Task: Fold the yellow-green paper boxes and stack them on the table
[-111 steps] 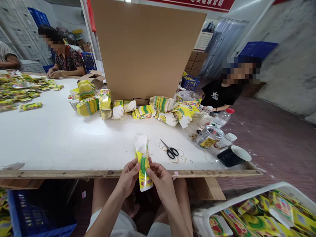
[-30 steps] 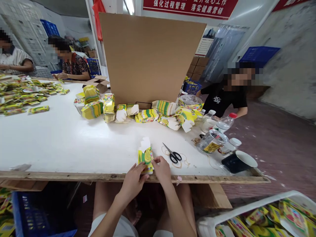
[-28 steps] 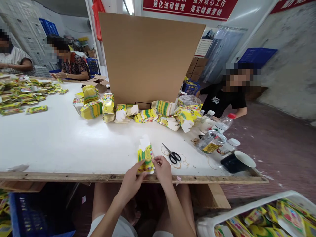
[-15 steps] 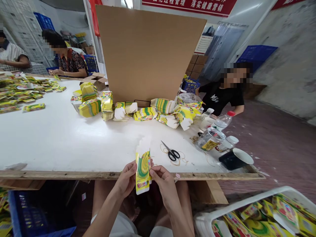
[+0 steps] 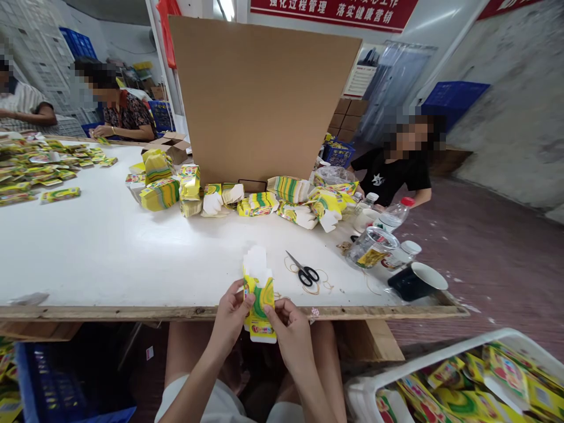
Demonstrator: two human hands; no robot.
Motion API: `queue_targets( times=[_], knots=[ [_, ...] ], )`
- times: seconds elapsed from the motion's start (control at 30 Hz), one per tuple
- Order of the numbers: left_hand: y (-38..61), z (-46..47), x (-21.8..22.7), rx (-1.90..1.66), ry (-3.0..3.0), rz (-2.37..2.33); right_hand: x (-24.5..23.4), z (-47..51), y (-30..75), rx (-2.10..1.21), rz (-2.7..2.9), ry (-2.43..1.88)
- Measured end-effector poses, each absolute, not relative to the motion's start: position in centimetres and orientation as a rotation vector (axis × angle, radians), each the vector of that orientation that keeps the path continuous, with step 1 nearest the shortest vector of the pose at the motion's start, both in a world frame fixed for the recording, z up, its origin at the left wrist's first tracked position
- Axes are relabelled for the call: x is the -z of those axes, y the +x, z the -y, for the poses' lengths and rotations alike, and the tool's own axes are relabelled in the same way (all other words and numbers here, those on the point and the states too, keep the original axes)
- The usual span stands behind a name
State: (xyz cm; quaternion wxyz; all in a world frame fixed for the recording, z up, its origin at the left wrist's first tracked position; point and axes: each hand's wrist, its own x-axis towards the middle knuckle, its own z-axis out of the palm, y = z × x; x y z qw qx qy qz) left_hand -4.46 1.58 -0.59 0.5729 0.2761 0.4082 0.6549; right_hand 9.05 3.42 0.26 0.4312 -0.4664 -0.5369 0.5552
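A small yellow and green printed carton (image 5: 261,299) is held over the table's near edge, its white end flaps standing up at the far end. My left hand (image 5: 234,311) grips its left side, thumb on the printed face. On the right side my right hand (image 5: 286,322) pinches it, thumb on the front and fingers curled behind. Whether the carton is flat or partly opened out I cannot tell. Black-handled scissors (image 5: 304,270) lie on the table to the right, among loose rubber bands (image 5: 325,281).
Stacked flat cartons (image 5: 258,203) line the table before a large cardboard box (image 5: 264,100). A dark cup (image 5: 409,285) and a clear jar (image 5: 372,247) stand at the right. A white bin (image 5: 365,388) of cartons is lower right, a blue crate (image 5: 66,376) lower left. Co-workers sit beyond.
The carton has turned between my hands, showing another side strip at its left. My left thumb now lies over its face, and my right thumb has moved further onto it.
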Motion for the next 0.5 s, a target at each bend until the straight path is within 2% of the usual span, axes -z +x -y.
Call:
queue_targets(
  times=[0.2, 0.4, 0.5],
  knots=[
    [-5.3, -0.4, -0.8, -1.458, 0.926, -1.061, -1.7, -4.1, 10.1, -1.374, 1.425, -1.043],
    [-5.9, 0.2, -1.3, -1.312, 0.966, -0.91, -3.2, -5.6, 11.3, -1.474, 1.569, -0.917],
    [-5.7, 0.5, -1.2, -1.298, 0.937, -0.821, -3.3, -6.1, 11.5, -1.397, 1.603, -0.917]
  ],
)
